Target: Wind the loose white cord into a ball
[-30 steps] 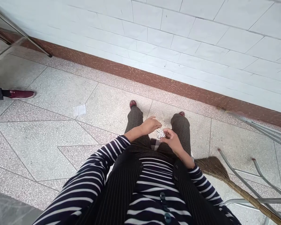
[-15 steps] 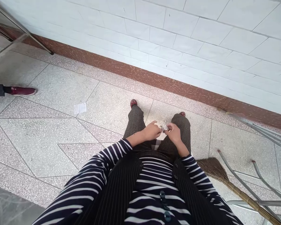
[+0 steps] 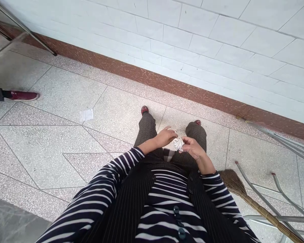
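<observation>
Over my lap I hold a small bundle of white cord [image 3: 178, 144], looped or wound into a rough ball. My right hand [image 3: 193, 147] grips it from the right side, thumb below and fingers above. My left hand [image 3: 165, 136] is closed at the bundle's upper left edge, its fingertips pinching at the cord; what exactly lies between them is too small to tell. A pale, lacy-looking patch shows just above the bundle, and I cannot tell if it belongs to it. My dark trousers [image 3: 146, 131] are spread to either side below the hands.
A straw broom [image 3: 233, 182] and metal-tube chair legs [image 3: 262, 195] lie at my right. A white paper [image 3: 86, 115] is on the speckled floor at left, near another person's red shoe [image 3: 24, 96]. A tiled wall [image 3: 177, 37] stands ahead; a metal-legged table [image 3: 44, 44] is far left.
My right hand has turned and moved slightly down and right, so more of the white bundle shows. My left hand has shifted slightly up and right, and the fingers remain at the bundle.
</observation>
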Tool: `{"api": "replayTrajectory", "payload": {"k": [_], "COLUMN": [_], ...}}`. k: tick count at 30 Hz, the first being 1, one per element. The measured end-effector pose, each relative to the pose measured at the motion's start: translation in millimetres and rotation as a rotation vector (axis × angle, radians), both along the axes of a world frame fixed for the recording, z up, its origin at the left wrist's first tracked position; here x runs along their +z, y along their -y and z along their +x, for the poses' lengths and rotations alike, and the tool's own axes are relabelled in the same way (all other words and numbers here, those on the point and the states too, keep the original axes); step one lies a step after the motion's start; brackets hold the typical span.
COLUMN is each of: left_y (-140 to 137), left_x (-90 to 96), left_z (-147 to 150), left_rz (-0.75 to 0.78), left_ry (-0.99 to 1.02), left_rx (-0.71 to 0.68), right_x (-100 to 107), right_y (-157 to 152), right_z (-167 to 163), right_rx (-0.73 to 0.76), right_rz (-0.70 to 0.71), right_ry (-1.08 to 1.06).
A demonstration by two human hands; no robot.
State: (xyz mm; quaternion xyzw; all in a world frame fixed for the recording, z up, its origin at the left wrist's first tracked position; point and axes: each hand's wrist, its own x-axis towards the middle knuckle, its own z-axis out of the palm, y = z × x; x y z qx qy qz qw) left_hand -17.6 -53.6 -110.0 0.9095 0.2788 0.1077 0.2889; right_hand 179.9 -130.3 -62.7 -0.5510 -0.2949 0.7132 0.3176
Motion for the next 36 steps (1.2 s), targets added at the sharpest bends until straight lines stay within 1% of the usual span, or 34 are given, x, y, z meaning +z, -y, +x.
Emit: {"api": "replayTrajectory", "payload": {"k": [2, 4, 6, 8, 11, 13, 16, 18, 20, 21, 22, 24, 27, 32, 36], "left_y": [-4.3, -8.2, -9.4, -7.0, 0.5, 3.7, 1.7, -2.9, -7.9, -10.2, -12.3, -15.4, -16.7, -10.5, -6.9], "left_x": [-5.7, -9.7, -10.5, -7.1, 4.7, 14.3, 24.5, 25.8, 22.8, 20.2, 17.2, 11.0, 4.9, 5.5, 7.1], "left_z": [1.1, 0.7, 0.0, 0.0, 1.6, 3.1, 4.6, 4.3, 3.0, 2.2, 1.6, 1.1, 4.1, 13.5, 14.0], "left_rz": [-0.096, -0.157, -0.18, -0.166, -0.095, -0.015, 0.142, 0.219, 0.247, 0.244, 0.23, 0.163, 0.011, -0.179, -0.357], "left_ry": [-0.021, -0.061, -0.091, -0.088, -0.022, 0.023, -0.012, -0.064, -0.081, -0.076, -0.063, -0.022, 0.037, 0.051, 0.104], "left_rx": [0.095, 0.139, 0.134, 0.112, 0.055, 0.029, -0.004, -0.066, -0.114, -0.11, -0.082, 0.021, 0.153, 0.215, 0.251], "right_x": [6.8, 11.5, 14.0, 13.0, 3.9, -5.8, -18.4, -20.9, -17.3, -13.7, -9.4, -0.7, 7.0, 7.7, 14.3], "right_y": [-3.4, -11.2, -22.6, -35.0, -47.9, -48.8, -39.2, -29.8, -21.8, -19.0, -17.1, -16.1, -20.8, -39.8, -56.4], "right_z": [4.2, 11.3, 19.8, 27.2, 30.3, 24.8, 8.4, -1.9, -6.7, -6.5, -4.7, 1.9, 11.1, 11.4, 12.9], "right_rx": [-0.128, -0.248, -0.349, -0.425, -0.466, -0.416, -0.228, -0.077, 0.047, 0.088, 0.109, 0.085, -0.059, -0.299, -0.387], "right_rz": [0.051, 0.109, 0.175, 0.24, 0.296, 0.294, 0.256, 0.217, 0.17, 0.149, 0.135, 0.126, 0.146, 0.221, 0.326], "right_ry": [0.035, 0.094, 0.174, 0.279, 0.468, 0.562, 0.57, 0.492, 0.371, 0.306, 0.246, 0.159, 0.126, 0.215, 0.37]}}
